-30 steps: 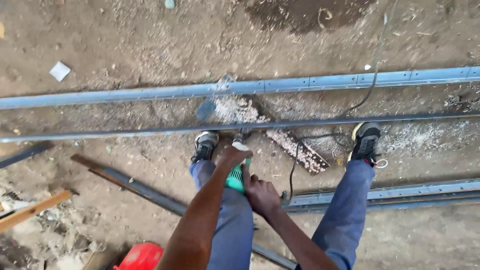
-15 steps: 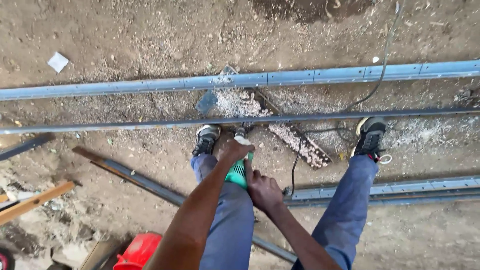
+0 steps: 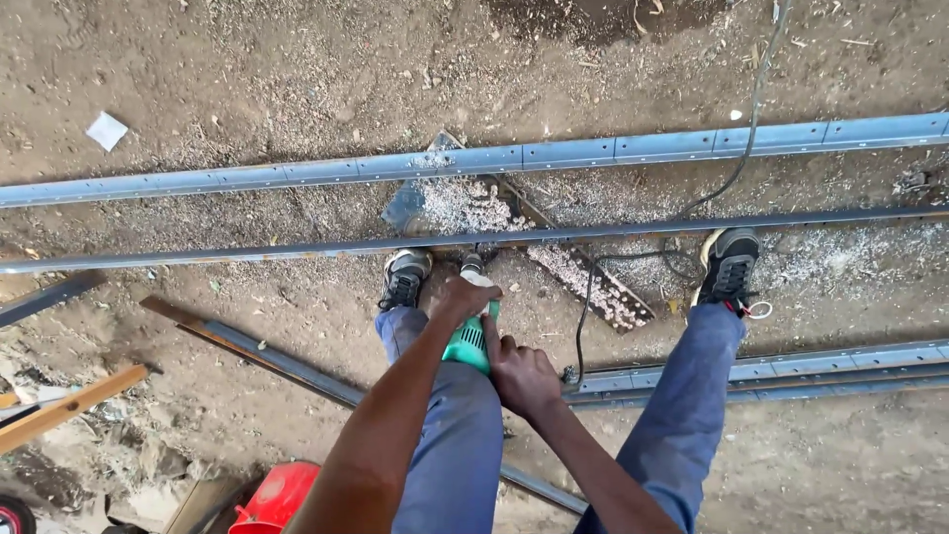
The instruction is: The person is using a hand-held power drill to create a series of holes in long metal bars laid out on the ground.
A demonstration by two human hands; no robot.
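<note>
Both hands grip a green grinder low between the knees. The left hand wraps its front end, the right hand squeezes the back. The grinder's nose touches a long metal bar lying on the dirt ground, between two shoes

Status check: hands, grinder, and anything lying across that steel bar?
Left hand and right hand both gripping green grinder. Grinder head at long steel bar. Black power cord trails right of the tool; shoes planted beside the bar.
</note>
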